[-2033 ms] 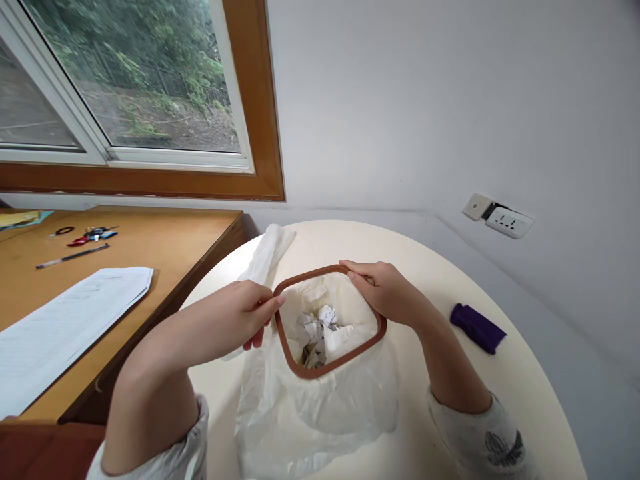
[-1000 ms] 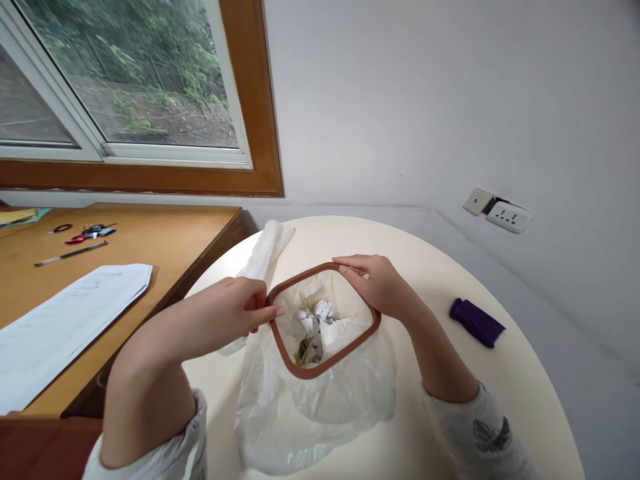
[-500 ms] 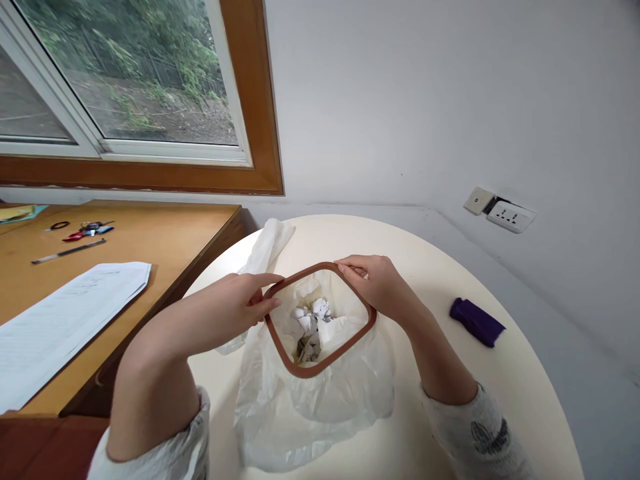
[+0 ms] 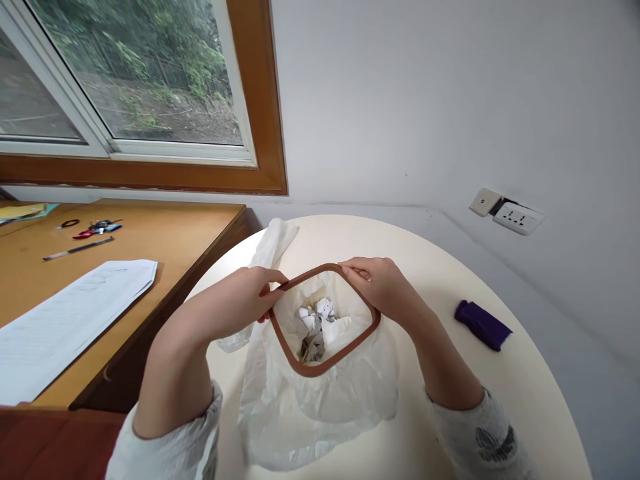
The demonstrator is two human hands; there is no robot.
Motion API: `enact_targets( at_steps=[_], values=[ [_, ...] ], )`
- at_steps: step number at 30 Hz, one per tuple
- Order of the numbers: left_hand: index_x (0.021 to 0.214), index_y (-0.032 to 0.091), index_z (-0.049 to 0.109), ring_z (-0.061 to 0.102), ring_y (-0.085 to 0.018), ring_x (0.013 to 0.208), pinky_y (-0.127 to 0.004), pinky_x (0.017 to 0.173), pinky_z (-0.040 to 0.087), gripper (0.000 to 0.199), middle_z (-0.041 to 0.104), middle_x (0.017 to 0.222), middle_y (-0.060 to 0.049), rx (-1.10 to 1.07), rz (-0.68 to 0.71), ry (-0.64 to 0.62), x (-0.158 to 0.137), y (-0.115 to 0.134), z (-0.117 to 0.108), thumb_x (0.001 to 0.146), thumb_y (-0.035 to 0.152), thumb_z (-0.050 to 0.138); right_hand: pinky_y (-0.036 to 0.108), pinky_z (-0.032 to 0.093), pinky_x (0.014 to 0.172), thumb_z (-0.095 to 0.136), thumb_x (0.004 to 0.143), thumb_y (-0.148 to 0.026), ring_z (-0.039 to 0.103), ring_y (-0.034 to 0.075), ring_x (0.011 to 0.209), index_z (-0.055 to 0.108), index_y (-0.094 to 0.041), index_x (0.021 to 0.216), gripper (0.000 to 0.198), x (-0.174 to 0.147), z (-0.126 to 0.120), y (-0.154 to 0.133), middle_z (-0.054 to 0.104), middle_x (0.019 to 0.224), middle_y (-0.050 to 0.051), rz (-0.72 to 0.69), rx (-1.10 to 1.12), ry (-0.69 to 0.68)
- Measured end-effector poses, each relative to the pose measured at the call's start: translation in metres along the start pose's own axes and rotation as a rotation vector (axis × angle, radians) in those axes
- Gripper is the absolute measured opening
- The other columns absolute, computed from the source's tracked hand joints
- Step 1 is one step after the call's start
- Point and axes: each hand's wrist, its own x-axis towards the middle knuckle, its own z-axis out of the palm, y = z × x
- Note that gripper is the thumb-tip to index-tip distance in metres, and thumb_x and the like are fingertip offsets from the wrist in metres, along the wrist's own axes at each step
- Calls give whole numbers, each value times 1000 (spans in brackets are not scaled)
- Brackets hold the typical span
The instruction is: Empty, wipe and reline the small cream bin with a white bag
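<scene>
A brown square rim [image 4: 327,368] with rounded corners sits over a trash can lined with a white plastic bag [image 4: 320,427]. The liner's skirt spreads out below the rim and hides the can's walls. Crumpled paper [image 4: 315,323] lies inside. At the rim's left corner my left hand [image 4: 260,291] pinches it, thumb on top and fingers beneath. My right hand [image 4: 370,280] is closed on the far right part of the same rim, its fingertips partly hidden.
Everything stands on a round cream table [image 4: 450,413]. A purple roll [image 4: 483,325] lies at right, and another length of white plastic [image 4: 275,243] at the back left. The wooden desk [image 4: 200,227] holds papers [image 4: 85,313], a pen [image 4: 79,249] and keys [image 4: 97,229]. A wall socket [image 4: 517,217] is at right.
My left thumb has moved up onto the rim's edge, and the left fingers now curl under it. My right hand keeps its hold. The view has shifted slightly.
</scene>
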Motion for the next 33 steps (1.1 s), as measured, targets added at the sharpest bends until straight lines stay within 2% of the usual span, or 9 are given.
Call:
enact_targets(
  at_steps=[6, 8, 10, 13, 16, 21, 28, 30, 33],
  values=[
    [92, 26, 66, 57, -16, 56, -23, 45, 37, 32, 66, 66, 0, 0, 21, 37, 5, 0, 0, 81, 38, 39, 24, 36, 58, 35, 86, -22, 54, 12, 63, 66, -23, 78, 32, -2, 3, -3, 63, 66, -1, 49, -118, -14],
    [90, 25, 67, 57, -16, 58, -24, 47, 38, 33, 67, 71, -1, -14, 27, 110, 11, -2, 1, 80, 39, 39, 27, 41, 68, 34, 87, -19, 59, 15, 80, 65, -22, 98, 33, -3, 5, -6, 68, 89, 1, 29, -121, 15],
    [88, 24, 67, 58, -17, 60, -24, 50, 40, 34, 68, 74, -2, -43, 32, 208, 20, -4, 3, 80, 42, 40, 30, 42, 84, 34, 87, -17, 56, 16, 103, 56, -21, 118, 39, -4, 6, -8, 62, 116, 4, -33, -78, 11],
    [94, 21, 66, 59, -18, 64, -25, 53, 41, 40, 68, 76, -4, -99, 15, 333, 30, -7, 7, 80, 49, 41, 30, 39, 94, 33, 88, -19, 48, 17, 117, 50, -18, 126, 41, -5, 7, -9, 52, 130, 5, -97, -10, -52],
    [110, 18, 60, 63, -20, 72, -27, 59, 44, 52, 69, 83, -6, -177, 29, 349, 33, -8, 9, 80, 55, 41, 31, 41, 90, 34, 89, -20, 53, 18, 110, 52, -17, 123, 39, -6, 5, -7, 56, 124, 7, -70, -62, -38],
    [130, 20, 46, 58, -24, 105, -32, 84, 46, 60, 63, 117, -7, -232, 120, 288, 23, 3, 9, 83, 57, 36, 26, 40, 69, 35, 88, -19, 58, 16, 83, 62, -19, 106, 32, -8, -4, -4, 65, 92, 5, 28, -239, -4],
    [138, 23, 35, 40, -25, 127, -33, 98, 37, 62, 44, 139, -4, -130, 131, 214, 16, 23, 21, 87, 58, 27, 25, 27, 53, 37, 86, -22, 49, 13, 57, 59, -21, 68, 29, -16, -21, -7, 58, 61, 0, 147, -424, -153],
    [137, 22, 35, 37, -24, 129, -34, 101, 34, 62, 40, 142, -5, -122, 150, 207, 18, 26, 27, 87, 57, 25, 25, 27, 52, 36, 87, -21, 50, 13, 56, 60, -22, 78, 26, -19, -24, -9, 60, 62, 0, 153, -445, -194],
    [135, 20, 37, 36, -25, 129, -38, 103, 30, 60, 41, 141, -9, -99, 172, 219, 23, 28, 34, 88, 55, 23, 25, 29, 52, 34, 87, -19, 55, 16, 61, 50, -22, 120, 37, -23, -24, -12, 64, 68, 2, 120, -498, -220]
  ],
)
